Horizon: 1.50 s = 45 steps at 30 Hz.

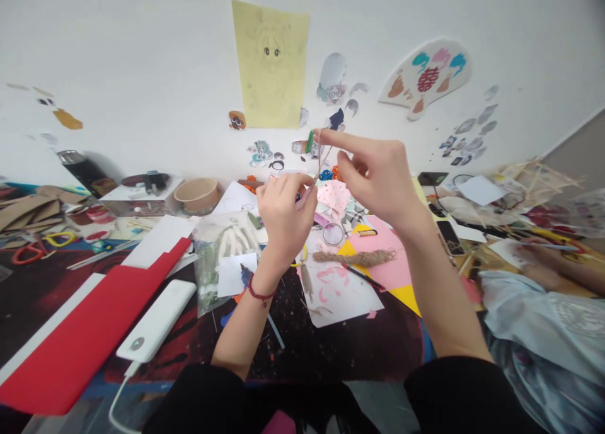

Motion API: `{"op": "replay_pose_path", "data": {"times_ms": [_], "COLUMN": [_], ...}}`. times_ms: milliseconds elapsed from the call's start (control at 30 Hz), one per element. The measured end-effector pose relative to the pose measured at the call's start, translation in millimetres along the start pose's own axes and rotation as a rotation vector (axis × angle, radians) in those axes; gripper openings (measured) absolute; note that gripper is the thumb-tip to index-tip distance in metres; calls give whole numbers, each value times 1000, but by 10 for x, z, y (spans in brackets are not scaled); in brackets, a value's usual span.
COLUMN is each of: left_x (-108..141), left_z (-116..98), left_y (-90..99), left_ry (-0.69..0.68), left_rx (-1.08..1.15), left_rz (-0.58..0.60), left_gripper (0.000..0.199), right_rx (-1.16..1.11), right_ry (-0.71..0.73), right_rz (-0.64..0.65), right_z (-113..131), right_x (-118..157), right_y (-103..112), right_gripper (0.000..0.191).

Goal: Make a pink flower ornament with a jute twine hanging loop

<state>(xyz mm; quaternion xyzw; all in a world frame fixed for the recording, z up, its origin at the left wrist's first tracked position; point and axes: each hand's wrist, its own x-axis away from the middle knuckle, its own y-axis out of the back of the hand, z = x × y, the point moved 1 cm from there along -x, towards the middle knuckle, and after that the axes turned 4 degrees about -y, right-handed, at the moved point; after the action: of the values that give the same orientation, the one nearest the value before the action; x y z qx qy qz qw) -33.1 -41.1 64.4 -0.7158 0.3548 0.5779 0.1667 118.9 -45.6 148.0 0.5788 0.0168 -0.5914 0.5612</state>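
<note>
My left hand (287,215), with a dark red cord bracelet at its wrist, is raised over the middle of the table and pinches a thin brown string (319,160). Up and to the right, my right hand (378,176) has its index finger stretched left, with the string looped at its tip; its other fingers are curled. Below the hands lie a twisted bundle of brown twine (357,257), a black pen (363,276), a white sheet with pink scraps (338,305) and pink paper (390,251).
Red card (89,333) and a white power bank (158,320) with a cable lie at the left. Scissors (29,251), a round bowl (196,194) and a black bottle (78,169) stand or lie farther back. Another person's sleeve (543,320) is at the right.
</note>
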Motion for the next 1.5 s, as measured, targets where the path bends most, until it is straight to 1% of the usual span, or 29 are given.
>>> {"op": "replay_pose_path", "data": {"times_ms": [67, 133, 200, 233, 267, 300, 333, 433, 467, 500, 533, 567, 633, 700, 800, 867, 900, 933, 967, 1000, 1033, 1100, 1133, 1200, 1267, 1300, 1367, 1433, 1500], "left_x": [8, 12, 9, 4, -3, -11, -20, -40, -42, -39, -31, -20, 12, 50, 103, 130, 139, 145, 147, 146, 140, 121, 110, 91, 86, 89, 104, 124, 141], "left_z": [-5, -4, 2, 5, 8, 10, 10, 17, 27, 41, 61, 84, 134, 175, 209, 220, 224, 227, 228, 229, 227, 223, 221, 225, 248, 266, 309, 345, 362], "left_y": [6, 8, 18, 30, 46, 65, 83, 114, 109, 96, 74, 48, -11, -61, -103, -113, -114, -112, -109, -105, -100, -90, -88, -95, -116, -130, -157, -175, -181], "left_ry": [-69, -135, -171, -168, -152, -129, -106, -60, -57, -52, -45, -31, 5, 31, 28, 14, 5, -3, -10, -12, -7, 14, 27, 44, 64, 82, 121, 140, 131], "left_rx": [-142, -241, -280, -270, -241, -197, -143, -5, 14, 26, 39, 56, 94, 97, 43, 3, -21, -43, -60, -64, -51, 23, 68, 145, 206, 240, 291, 295, 276], "left_rz": [-32, -52, -45, -26, 1, 28, 56, 103, 106, 109, 114, 122, 141, 157, 181, 187, 187, 185, 182, 181, 181, 187, 192, 211, 228, 235, 248, 258, 266], "left_gripper": [5, 7, 9, 9, 9, 9, 8, 8, 8, 8, 8, 8, 7, 8, 8, 7, 7, 7, 7, 8, 8, 9, 9, 9, 8, 7, 6, 4, 4], "right_rx": [306, 514, 601, 591, 531, 413, 239, -441, -642, -793, -887, -923, -839, -605, -90, 250, 370, 430, 411, 308, 132, -334, -565, -927, -1132, -1168, -1100, -881, -560], "right_ry": [98, 164, 174, 156, 124, 77, 16, -205, -258, -287, -293, -280, -233, -163, 18, 128, 159, 169, 152, 115, 61, -74, -137, -232, -291, -307, -306, -256, -159], "right_rz": [-9, 27, 72, 94, 126, 180, 252, 489, 522, 520, 493, 455, 373, 326, 205, 136, 124, 135, 171, 234, 316, 468, 517, 513, 449, 420, 369, 302, 229], "right_z": [2, 13, 23, 24, 19, 7, -12, -91, -114, -132, -144, -151, -162, -189, -287, -365, -400, -429, -452, -471, -486, -511, -521, -535, -526, -509, -457, -403, -367], "right_x": [-25, -67, -120, -148, -176, -202, -223, -242, -233, -219, -200, -176, -123, -81, -78, -115, -141, -167, -192, -211, -225, -227, -216, -178, -121, -91, -34, 4, 14], "right_y": [22, 62, 127, 167, 208, 246, 275, 295, 278, 252, 217, 175, 75, -28, -127, -136, -123, -102, -76, -52, -36, -40, -62, -136, -227, -268, -327, -343, -320], "right_gripper": [46, 41, 29, 24, 24, 27, 29, 25, 21, 18, 18, 22, 41, 57, 63, 57, 49, 41, 33, 27, 24, 22, 22, 18, 17, 22, 42, 55, 57]}}
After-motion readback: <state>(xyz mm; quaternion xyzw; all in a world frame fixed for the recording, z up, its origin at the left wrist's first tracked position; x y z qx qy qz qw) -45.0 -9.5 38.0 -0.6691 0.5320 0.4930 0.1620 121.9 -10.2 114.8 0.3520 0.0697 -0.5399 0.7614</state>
